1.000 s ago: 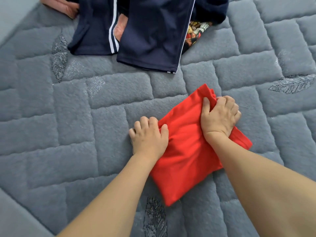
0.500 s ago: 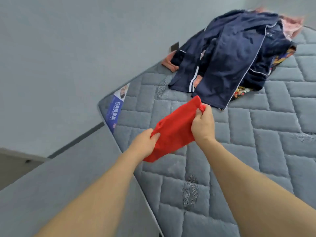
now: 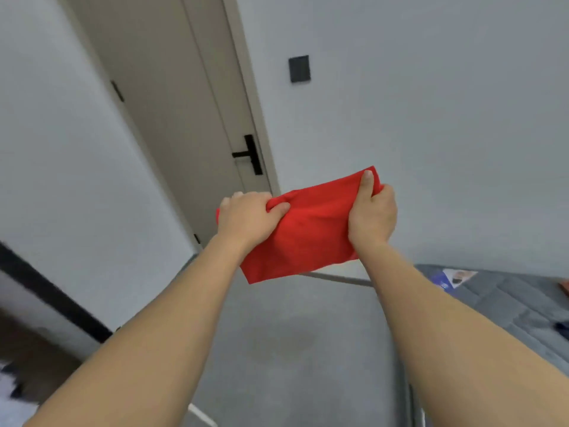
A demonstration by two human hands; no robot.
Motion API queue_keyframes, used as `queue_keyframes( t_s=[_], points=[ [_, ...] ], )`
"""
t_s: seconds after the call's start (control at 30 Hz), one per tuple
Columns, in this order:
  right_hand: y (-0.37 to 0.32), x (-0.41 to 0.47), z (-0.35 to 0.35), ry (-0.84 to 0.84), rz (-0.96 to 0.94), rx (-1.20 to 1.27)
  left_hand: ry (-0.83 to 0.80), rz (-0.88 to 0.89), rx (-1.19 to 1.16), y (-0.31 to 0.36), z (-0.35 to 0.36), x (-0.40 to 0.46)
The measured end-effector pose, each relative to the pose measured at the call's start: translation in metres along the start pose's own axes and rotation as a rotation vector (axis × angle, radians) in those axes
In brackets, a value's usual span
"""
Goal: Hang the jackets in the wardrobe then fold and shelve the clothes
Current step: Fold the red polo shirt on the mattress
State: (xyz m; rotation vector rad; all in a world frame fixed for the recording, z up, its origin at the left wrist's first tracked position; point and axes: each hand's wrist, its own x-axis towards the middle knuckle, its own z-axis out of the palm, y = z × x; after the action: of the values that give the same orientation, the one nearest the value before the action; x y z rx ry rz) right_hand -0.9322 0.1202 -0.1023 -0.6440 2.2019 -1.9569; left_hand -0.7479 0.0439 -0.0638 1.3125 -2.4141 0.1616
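Lower-left corner blurred, contents unreadable; mattress (image 3: 505, 306) cut off at right edge. Folded red garment (image 3: 311, 229) held in the air before the door (image 3: 172, 118), stretched between both hands: left hand (image 3: 246, 218) grips its left end, right hand (image 3: 374, 215) pinches its right end

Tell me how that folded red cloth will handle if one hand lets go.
The folded red cloth garment is probably floppy: it sags and creases between the left hand and right hand. It looks light, since pinching its edges holds it up. Released on one side, the fold would likely fall open.
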Motion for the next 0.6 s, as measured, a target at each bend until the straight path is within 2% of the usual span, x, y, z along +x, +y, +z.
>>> queue_keyframes(
  t_s=[0.13, 0.27, 0.6],
  points=[
    [-0.09, -0.083, 0.071, -0.13, -0.127, 0.076, 0.176, -0.214, 0.093, -0.097, -0.084, -0.057],
    [-0.158, -0.189, 0.127, -0.281, -0.26, 0.201, 0.348, -0.384, 0.293, -0.182, -0.154, -0.137],
    [-0.265, -0.46, 0.238, -0.745, -0.427, 0.317, 0.352, -0.83, 0.678, -0.371, -0.271, -0.326]
  ],
)
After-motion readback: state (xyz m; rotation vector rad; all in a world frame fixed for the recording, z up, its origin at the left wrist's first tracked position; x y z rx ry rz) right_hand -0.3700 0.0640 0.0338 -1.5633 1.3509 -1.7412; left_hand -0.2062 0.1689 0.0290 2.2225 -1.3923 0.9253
